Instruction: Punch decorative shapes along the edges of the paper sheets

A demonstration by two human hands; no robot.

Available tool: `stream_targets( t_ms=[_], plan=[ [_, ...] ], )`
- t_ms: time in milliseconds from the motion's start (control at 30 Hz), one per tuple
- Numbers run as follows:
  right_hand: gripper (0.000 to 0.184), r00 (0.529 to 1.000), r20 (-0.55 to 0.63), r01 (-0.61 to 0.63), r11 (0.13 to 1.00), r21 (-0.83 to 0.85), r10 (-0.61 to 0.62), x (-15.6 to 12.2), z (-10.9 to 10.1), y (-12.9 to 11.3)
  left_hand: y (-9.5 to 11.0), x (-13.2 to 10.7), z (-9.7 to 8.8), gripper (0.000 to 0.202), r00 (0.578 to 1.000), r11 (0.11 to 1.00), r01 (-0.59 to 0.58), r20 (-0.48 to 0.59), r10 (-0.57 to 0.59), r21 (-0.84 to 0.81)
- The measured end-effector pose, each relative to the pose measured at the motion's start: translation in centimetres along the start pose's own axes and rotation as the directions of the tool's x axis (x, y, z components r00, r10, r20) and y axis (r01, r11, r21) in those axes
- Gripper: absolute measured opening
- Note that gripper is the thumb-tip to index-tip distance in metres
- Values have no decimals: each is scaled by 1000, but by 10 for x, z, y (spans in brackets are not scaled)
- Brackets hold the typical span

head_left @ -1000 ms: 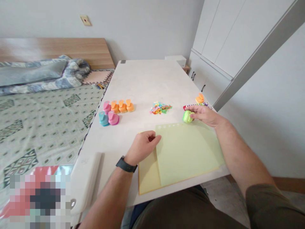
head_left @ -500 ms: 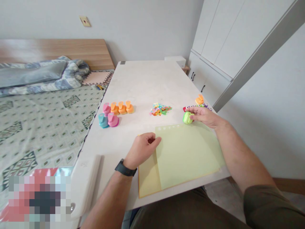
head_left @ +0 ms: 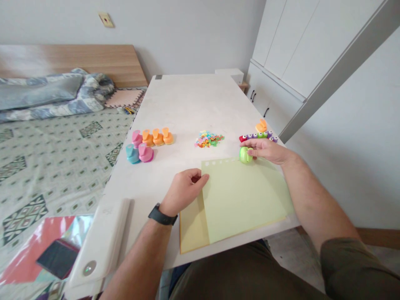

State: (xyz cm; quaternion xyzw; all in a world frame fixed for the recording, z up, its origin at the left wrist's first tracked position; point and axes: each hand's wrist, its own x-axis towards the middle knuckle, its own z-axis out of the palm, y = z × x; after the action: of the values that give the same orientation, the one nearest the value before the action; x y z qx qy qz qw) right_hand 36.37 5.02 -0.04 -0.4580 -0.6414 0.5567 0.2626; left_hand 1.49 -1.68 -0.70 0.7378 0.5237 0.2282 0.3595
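Note:
My left hand (head_left: 187, 186) pinches the left edge of a pale green sheet of paper (head_left: 243, 200), thumb on top. Beneath that sheet lies yellow paper (head_left: 193, 231), showing along the left and front. My right hand (head_left: 272, 151) grips a lime green craft punch (head_left: 245, 155) at the sheet's far edge, fingers over its far side and thumb on the near side. A row of small punched holes (head_left: 217, 162) runs along that edge, left of the punch. Colourful paper cutouts (head_left: 209, 139) lie in a pile beyond the sheet.
Several pink, blue and orange punches (head_left: 156, 137) stand at the left. At the right lie an orange punch (head_left: 261, 126) and a row of toy eyes (head_left: 258, 136). A long white device (head_left: 103, 237) lies along the table's left edge, beside a bed (head_left: 68, 166).
The green punch has come slightly nearer and now overlaps the sheet's far edge. My left hand keeps its hold on the paper. The whole view has shifted a little.

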Motion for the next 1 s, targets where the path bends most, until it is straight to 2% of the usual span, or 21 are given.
stream_targets(
  t_ms=[467, 1000],
  plan=[
    [67, 999, 26, -36, 991, -131, 40, -5, -2, -8, 1, -1, 0, 41, 999, 1000, -12, -40, 13, 12],
    [58, 997, 62, -32, 991, -130, 40, -4, 1, -4, 1, 1, -1, 39, 998, 1000, 10, -61, -11, -20]
  ],
)
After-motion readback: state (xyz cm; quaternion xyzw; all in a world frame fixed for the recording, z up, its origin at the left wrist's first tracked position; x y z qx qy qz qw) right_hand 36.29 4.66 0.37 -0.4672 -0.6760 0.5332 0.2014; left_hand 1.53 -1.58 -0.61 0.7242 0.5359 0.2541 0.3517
